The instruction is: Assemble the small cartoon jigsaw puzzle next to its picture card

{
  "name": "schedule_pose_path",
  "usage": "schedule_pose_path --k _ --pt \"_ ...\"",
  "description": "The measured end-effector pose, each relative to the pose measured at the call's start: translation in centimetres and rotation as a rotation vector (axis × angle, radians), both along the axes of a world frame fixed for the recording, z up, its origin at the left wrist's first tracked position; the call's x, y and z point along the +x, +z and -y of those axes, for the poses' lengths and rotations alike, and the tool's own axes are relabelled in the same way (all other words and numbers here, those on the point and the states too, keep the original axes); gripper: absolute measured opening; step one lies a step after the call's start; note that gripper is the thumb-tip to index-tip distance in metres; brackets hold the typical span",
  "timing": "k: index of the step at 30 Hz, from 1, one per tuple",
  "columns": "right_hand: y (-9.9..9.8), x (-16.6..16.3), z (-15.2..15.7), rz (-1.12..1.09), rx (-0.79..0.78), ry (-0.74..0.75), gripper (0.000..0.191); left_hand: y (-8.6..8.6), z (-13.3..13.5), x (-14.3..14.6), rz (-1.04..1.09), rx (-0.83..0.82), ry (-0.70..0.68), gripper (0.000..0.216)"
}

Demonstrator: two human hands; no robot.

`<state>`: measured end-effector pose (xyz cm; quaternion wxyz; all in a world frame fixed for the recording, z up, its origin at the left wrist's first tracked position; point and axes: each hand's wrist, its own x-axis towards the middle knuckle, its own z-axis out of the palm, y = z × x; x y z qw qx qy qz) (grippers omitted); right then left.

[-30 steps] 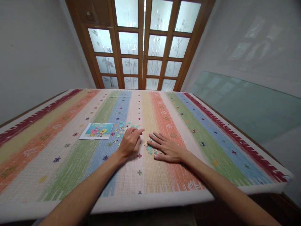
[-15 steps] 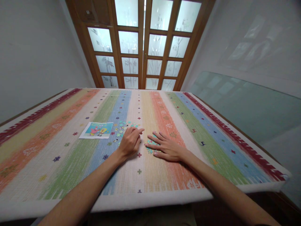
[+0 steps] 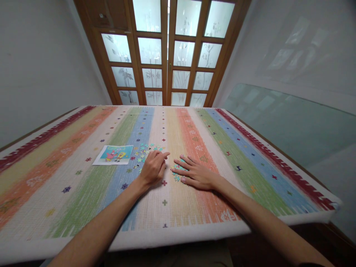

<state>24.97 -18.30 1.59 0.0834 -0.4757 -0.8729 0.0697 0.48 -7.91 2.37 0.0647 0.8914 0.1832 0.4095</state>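
Left of the table's middle, my left hand (image 3: 153, 167) rests with its fingers curled in and one finger pointing right. Its palm side is hidden, so anything inside cannot be made out. Small jigsaw pieces (image 3: 144, 148), mostly turquoise, lie loose beside and beyond it. My right hand (image 3: 196, 173) is open, palm down, with fingers spread to the left over a second cluster of jigsaw pieces (image 3: 177, 178). Its fingers cover part of that cluster. A gap of cloth separates the two hands.
A printed cartoon picture (image 3: 114, 155) lies flat on the left, beyond the left forearm. Striped, patterned cloth (image 3: 83, 200) covers the table. Wooden doors with frosted panes (image 3: 151, 50) stand behind it, and a glass panel (image 3: 292, 118) leans at the right wall.
The view has shifted very slightly. Both hands and the jigsaw pieces stay practically where they were; the right hand's fingers remain spread over the cluster.
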Motion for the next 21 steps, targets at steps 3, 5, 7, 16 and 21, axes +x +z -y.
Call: schedule_pose_path --k 3,5,7,16,21 --pt "0.17 -0.02 0.03 -0.003 -0.019 0.001 0.050 -0.07 0.02 0.01 -0.005 -0.003 -0.006 0.035" --pt "0.38 -0.02 0.10 -0.002 -0.037 0.006 0.050 -0.10 0.05 0.03 -0.006 -0.002 -0.006 0.035" --pt "0.62 0.01 0.17 0.004 -0.054 0.024 0.049 -0.08 0.08 0.04 -0.003 -0.002 -0.008 0.035" --pt "0.88 -0.06 0.14 0.058 -0.087 0.044 0.046 -0.02 0.04 0.12 0.006 0.040 -0.021 0.035" --pt "0.25 0.08 0.27 0.078 -0.034 0.007 0.051 -0.03 0.01 0.12 0.003 0.036 -0.017 0.035"
